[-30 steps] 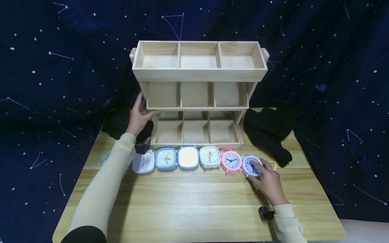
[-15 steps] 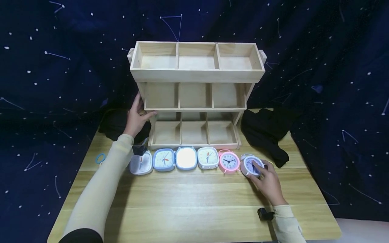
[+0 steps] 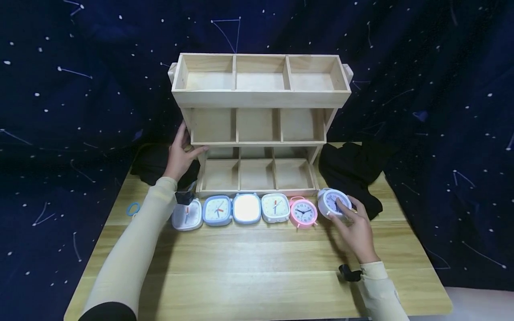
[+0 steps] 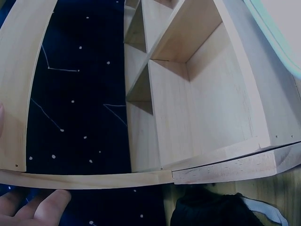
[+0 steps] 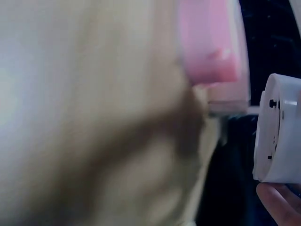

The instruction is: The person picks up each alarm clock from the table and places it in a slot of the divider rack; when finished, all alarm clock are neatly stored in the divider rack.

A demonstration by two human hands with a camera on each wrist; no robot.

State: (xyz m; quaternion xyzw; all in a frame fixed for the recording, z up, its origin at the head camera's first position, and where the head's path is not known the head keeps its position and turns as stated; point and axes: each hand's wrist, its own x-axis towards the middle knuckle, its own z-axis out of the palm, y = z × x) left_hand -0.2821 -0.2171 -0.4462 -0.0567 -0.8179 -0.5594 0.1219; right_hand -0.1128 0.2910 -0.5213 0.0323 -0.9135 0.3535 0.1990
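right hand (image 3: 355, 229) grips white clock (image 3: 332, 203) — left hand (image 3: 180, 154) holds shelf (image 3: 261, 99).

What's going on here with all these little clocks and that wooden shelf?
A person sits at a wooden table. Their right hand holds a small round white alarm clock, lifted at the right end of a row of clocks, beside a pink round clock. Their left hand grips the left side of a three-tier wooden organizer, whose visible compartments hold nothing. Black cloth lies to the right of it.
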